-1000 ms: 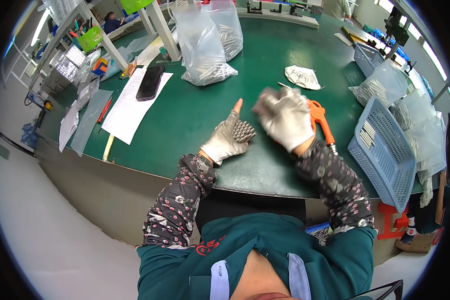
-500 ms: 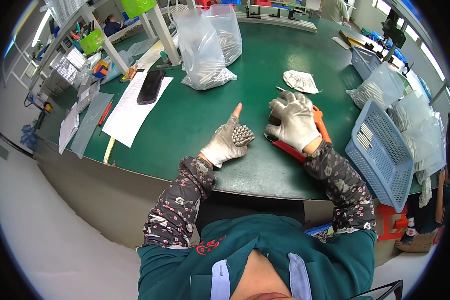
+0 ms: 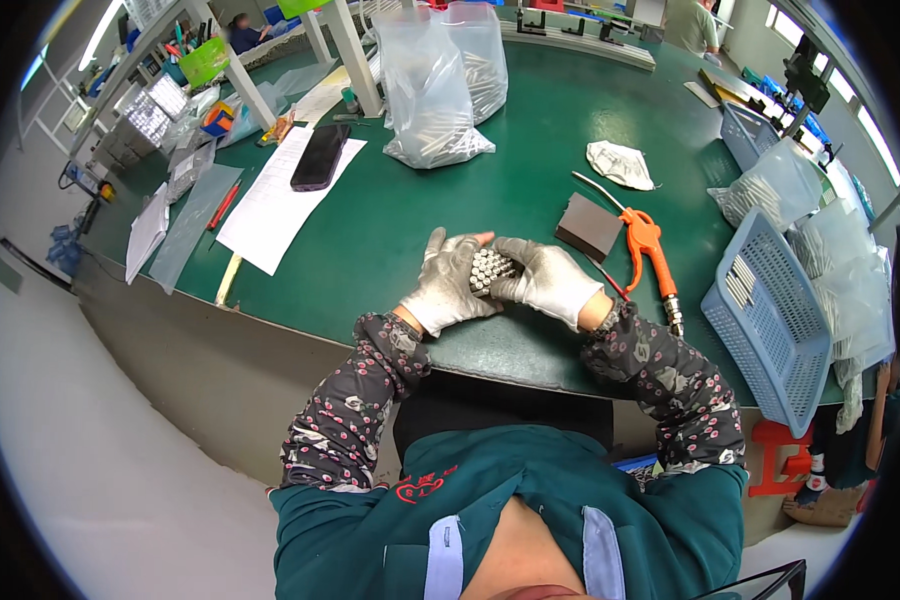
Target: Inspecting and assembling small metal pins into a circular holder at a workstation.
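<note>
A tight bundle of slim metal rods (image 3: 492,268), their round ends facing up, sits between my gloved hands near the table's front edge. My left hand (image 3: 440,285) is wrapped round its left side. My right hand (image 3: 550,280) grips it from the right, fingers against the rods. Just beyond my right hand lies a dark brown block (image 3: 589,228). Beside the block, an orange air blow gun (image 3: 646,245) with a thin bent nozzle rests on the table. A slim red tool (image 3: 610,281) shows partly behind my right wrist.
Clear bags of rods (image 3: 430,130) stand at the back. A crumpled white cloth (image 3: 620,165) lies beyond the block. On the right are a blue basket (image 3: 760,345) and more bags (image 3: 835,260). Papers (image 3: 270,225) and a phone (image 3: 321,158) lie on the left.
My right hand has moved left from beside the block and air blow gun onto the rod bundle. The block and gun are now uncovered. My left hand keeps the bundle, fingers now closer round it.
</note>
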`<state>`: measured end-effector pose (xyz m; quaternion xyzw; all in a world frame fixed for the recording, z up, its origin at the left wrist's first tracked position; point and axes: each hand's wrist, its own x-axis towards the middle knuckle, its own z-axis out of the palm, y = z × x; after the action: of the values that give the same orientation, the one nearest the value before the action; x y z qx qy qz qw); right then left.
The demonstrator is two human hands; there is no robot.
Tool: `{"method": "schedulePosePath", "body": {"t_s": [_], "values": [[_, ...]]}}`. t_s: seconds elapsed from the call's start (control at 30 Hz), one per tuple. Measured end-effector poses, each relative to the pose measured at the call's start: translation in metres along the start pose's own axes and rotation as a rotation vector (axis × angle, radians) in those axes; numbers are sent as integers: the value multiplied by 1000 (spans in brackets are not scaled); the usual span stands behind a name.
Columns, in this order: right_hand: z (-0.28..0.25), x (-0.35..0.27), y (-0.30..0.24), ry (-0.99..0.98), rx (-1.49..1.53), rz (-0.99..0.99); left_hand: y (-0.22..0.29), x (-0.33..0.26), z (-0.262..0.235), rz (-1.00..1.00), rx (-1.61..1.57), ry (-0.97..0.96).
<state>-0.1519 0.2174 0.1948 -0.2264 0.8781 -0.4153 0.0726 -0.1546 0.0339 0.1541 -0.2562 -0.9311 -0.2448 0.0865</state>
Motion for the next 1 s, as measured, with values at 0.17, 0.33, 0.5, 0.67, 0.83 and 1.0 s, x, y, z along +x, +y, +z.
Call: {"method": "schedulePosePath", "body": {"t_s": [0.17, 0.33, 0.5, 0.67, 0.83, 1.0], "values": [[3, 1, -3, -22, 62, 25, 2, -1, -1, -46, 126, -27], [6, 1, 5, -35, 116, 0, 1, 1, 3, -77, -133, -39], [7, -2, 1, -20, 80, -5, 0, 0, 5, -60, -258, 9], [2, -3, -10, -84, 190, 121, -1, 5, 2, -44, -461, -42], [6, -3, -6, -62, 164, 122, 7, 5, 0, -8, -524, -1], [8, -3, 1, -57, 216, 93, 1, 6, 8, 1, -654, 9]]}}
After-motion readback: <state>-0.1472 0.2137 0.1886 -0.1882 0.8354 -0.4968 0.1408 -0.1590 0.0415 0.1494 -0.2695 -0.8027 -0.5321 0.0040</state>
